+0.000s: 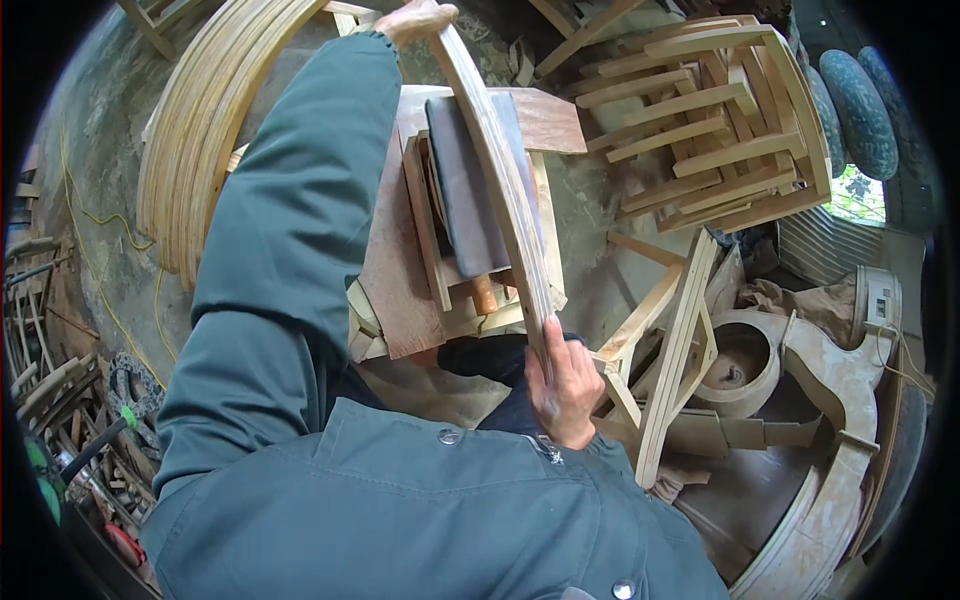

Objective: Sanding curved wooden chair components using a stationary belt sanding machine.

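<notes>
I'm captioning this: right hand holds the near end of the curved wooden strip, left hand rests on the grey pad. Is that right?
No: the head view shows the left hand on the far end of the curved wooden strip, not on the grey pad. The right hand holds the near end.
</notes>
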{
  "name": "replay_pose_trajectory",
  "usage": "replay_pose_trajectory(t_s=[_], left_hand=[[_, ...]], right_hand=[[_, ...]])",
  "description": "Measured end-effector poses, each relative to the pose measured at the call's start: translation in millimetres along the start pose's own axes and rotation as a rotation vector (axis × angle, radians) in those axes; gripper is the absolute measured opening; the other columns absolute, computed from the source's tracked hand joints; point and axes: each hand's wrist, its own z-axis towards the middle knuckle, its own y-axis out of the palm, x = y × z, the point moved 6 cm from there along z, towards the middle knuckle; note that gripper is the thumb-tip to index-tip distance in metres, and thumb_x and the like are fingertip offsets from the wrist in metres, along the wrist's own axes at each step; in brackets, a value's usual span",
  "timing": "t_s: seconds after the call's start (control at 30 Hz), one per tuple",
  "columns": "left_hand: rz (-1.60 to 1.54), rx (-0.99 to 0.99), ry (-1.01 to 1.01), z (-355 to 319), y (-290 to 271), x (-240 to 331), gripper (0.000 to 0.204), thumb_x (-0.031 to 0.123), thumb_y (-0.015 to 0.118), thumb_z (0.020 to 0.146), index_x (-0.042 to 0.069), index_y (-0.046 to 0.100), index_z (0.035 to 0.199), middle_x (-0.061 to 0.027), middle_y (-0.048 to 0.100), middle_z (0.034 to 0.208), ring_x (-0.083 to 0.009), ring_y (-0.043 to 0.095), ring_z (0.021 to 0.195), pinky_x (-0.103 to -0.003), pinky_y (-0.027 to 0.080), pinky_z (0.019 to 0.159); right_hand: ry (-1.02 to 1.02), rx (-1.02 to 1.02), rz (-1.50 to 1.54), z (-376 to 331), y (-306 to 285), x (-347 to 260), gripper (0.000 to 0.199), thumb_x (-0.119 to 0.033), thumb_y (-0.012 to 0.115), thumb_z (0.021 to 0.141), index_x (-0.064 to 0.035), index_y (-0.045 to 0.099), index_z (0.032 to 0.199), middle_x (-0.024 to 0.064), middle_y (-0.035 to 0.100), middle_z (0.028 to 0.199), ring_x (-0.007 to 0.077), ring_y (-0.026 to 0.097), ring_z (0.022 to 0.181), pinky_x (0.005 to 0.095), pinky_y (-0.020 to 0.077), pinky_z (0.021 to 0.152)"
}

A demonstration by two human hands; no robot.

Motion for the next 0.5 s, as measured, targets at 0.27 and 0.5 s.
replay_pose_trajectory(t_s=[0.27,0.5], left_hand=[[-0.088,0.079,0.031,-23.0,-22.6,42.8,0.06,0.026,0.073,0.09,-0.005,0.049,0.134,-0.0044,0.055,0.08,-0.0183,0.052,0.067,-0.036,0.044,0.059],[0.087,-0.053,0.081,-72.9,-13.5,80.7,0.08,0.031,0.068,0.091,-0.006,0.035,0.153,-0.0153,0.061,0.1,-0.0282,0.058,0.088,-0.044,0.049,0.08]], right_hand=[[0.002,0.058,0.065,64.9,35.4,-8.0,0.065,-0.007,0.079,0.083,-0.0113,0.063,0.146,0.0117,0.061,0.086,0.0331,0.064,0.074,0.0427,0.052,0.066],[-0.025,0.104,0.098,101.1,46.7,-12.3,0.057,-0.006,0.076,0.089,-0.0085,0.063,0.144,0.014,0.061,0.088,0.033,0.064,0.077,0.0423,0.0532,0.071]])
